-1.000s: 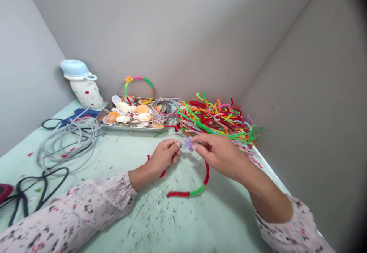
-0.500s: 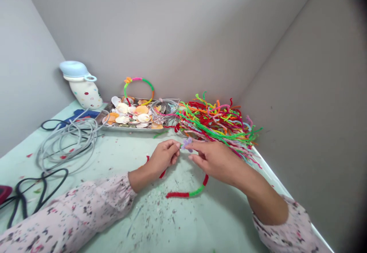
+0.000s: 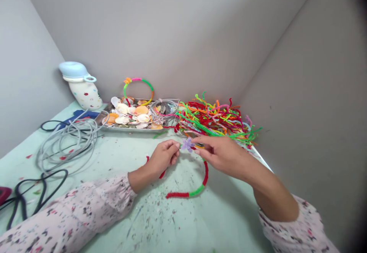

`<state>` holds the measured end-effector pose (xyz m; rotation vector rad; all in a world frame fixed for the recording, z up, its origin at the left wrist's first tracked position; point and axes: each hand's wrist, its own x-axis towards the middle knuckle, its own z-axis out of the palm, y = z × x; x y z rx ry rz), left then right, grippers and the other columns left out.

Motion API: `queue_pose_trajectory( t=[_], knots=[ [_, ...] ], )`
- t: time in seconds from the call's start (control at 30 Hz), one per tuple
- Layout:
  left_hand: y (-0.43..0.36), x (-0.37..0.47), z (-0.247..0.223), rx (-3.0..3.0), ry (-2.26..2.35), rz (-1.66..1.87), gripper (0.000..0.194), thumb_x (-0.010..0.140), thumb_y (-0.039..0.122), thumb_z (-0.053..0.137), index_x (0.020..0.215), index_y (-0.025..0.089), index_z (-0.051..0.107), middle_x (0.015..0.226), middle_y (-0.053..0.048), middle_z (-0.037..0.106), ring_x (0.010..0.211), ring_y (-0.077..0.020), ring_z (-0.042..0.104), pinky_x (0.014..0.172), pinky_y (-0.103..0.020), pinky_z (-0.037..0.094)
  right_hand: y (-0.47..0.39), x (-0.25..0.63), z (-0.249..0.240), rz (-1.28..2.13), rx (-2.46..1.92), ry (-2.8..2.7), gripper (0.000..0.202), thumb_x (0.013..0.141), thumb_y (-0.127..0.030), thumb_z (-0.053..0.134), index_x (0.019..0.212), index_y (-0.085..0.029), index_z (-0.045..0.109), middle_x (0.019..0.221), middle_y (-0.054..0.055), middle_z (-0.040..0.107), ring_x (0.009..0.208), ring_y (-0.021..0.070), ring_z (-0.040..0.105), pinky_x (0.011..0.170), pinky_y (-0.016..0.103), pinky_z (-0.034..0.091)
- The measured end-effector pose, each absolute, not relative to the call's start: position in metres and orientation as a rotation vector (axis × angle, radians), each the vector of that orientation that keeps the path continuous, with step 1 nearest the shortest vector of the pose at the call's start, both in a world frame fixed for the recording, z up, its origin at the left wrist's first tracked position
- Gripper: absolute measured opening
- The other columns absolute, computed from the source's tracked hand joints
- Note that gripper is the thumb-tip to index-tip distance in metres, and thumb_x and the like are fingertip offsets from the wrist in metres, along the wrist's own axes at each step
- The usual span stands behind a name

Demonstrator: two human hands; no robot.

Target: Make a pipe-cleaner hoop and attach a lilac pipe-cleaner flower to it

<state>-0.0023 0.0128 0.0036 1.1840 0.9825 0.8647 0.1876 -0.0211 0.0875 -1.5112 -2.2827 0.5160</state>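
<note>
A small purple pipe-cleaner flower (image 3: 187, 144) stands between my two hands, its petals spread. My left hand (image 3: 165, 155) is closed in a pinch just left of it, on a bit of green pipe cleaner by the flower. Thumb and forefinger of my right hand (image 3: 220, 154) close around the flower's right petals. A red and green pipe-cleaner strip (image 3: 197, 191) curves down from beneath my right fingers and ends on the table. More red pieces show around my left wrist; my hand hides how they join the strip.
Behind my hands are a metal tray of seashells (image 3: 134, 129), a multicoloured ring (image 3: 148, 81) and a heap of pipe cleaners (image 3: 218, 121). Grey cable (image 3: 69, 146), black cord (image 3: 43, 184) and a white bottle with blue lid (image 3: 84, 92) are at left. Walls enclose the table.
My right hand has shifted slightly right; its forefinger has moved off the flower's front, and finger and thumb now meet the right petals. The flower shows more fully. My left hand stays put.
</note>
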Motion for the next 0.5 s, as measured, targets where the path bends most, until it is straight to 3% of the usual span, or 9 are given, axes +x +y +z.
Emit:
queue_pose_trajectory(
  t=[0.1, 0.23, 0.4, 0.5],
  knots=[
    [0.0124, -0.0024, 0.0041, 1.172, 0.978, 0.865, 0.030, 0.079, 0.044, 0.056, 0.067, 0.018, 0.050, 0.043, 0.007, 0.043, 0.036, -0.0058, 0.035, 0.036, -0.018, 0.021, -0.0208, 0.1889, 0.0883, 0.550, -1.489, -2.371, 0.031, 0.083, -0.030, 0.056, 0.112, -0.032, 0.067, 0.081, -0.001, 0.071, 0.065, 0.0151, 0.060, 0.063, 0.025, 0.040],
    [0.0122, -0.0027, 0.0042, 1.173, 0.990, 0.861, 0.031, 0.080, 0.045, 0.056, 0.066, 0.018, 0.049, 0.042, 0.007, 0.042, 0.036, -0.0057, 0.034, 0.036, -0.018, 0.020, -0.0193, 0.1908, 0.0893, 0.439, -1.490, -2.321, 0.031, 0.086, -0.030, 0.053, 0.115, -0.031, 0.065, 0.101, 0.001, 0.071, 0.084, 0.0187, 0.063, 0.072, 0.028, 0.043],
    [0.0125, -0.0028, 0.0030, 1.179, 0.988, 0.860, 0.031, 0.080, 0.045, 0.055, 0.066, 0.018, 0.049, 0.043, 0.007, 0.042, 0.036, -0.0058, 0.034, 0.037, -0.018, 0.020, -0.0197, 0.1925, 0.0918, 0.508, -1.502, -2.405, 0.026, 0.086, -0.026, 0.052, 0.104, -0.030, 0.070, 0.090, 0.000, 0.072, 0.072, 0.0168, 0.062, 0.064, 0.026, 0.042],
    [0.0123, -0.0027, 0.0031, 1.175, 0.998, 0.852, 0.031, 0.080, 0.045, 0.055, 0.066, 0.018, 0.049, 0.042, 0.007, 0.042, 0.035, -0.0056, 0.034, 0.037, -0.018, 0.020, -0.0175, 0.1931, 0.0907, 0.424, -1.527, -2.320, 0.028, 0.086, -0.028, 0.052, 0.109, -0.029, 0.068, 0.103, 0.002, 0.071, 0.084, 0.0189, 0.064, 0.070, 0.027, 0.043]
  ],
)
